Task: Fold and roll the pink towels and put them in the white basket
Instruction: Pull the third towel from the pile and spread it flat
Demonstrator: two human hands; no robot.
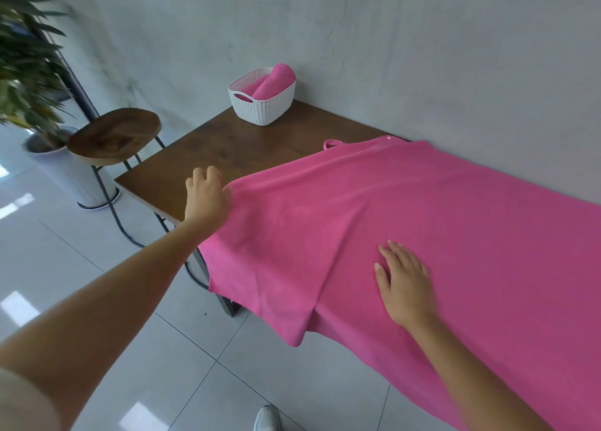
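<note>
Pink towel (422,219) is spread across the counter (227,144), near edge draped over the side. Its left edge is pinched by the left grip (206,196); the right grip (405,284) is laid flat on it, fingers straight. White basket (260,109), far left, is filled with rolled towels (273,79).

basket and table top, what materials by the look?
Basket: likely moulded plastic, matte white, woven-look pattern with holes near the rim. Table top: wood or wood-look laminate, dark brown, mottled grain, low sheen; cannot tell which.
</note>
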